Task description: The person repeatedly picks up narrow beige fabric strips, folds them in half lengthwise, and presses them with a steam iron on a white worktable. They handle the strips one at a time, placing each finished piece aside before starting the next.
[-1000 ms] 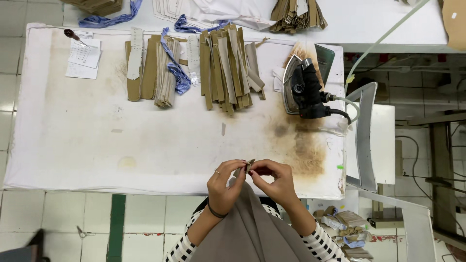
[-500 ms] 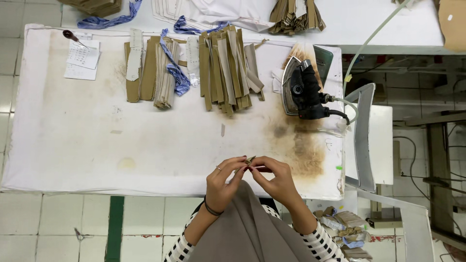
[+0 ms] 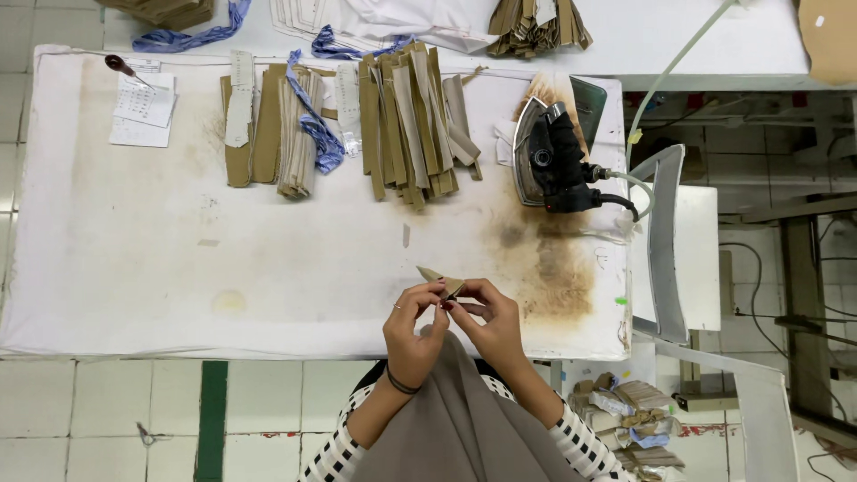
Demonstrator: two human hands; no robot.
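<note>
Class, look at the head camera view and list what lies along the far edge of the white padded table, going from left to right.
Paper slip with an awl on it → brown strips tied with blue cloth → larger pile of loose brown strips → black iron on the scorched patch.

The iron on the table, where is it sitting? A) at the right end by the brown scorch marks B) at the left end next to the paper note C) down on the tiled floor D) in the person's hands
A: the iron rests at the right end of the padded table, just above the brown scorch stains, while both hands pinch a small tan fabric piece.
</note>
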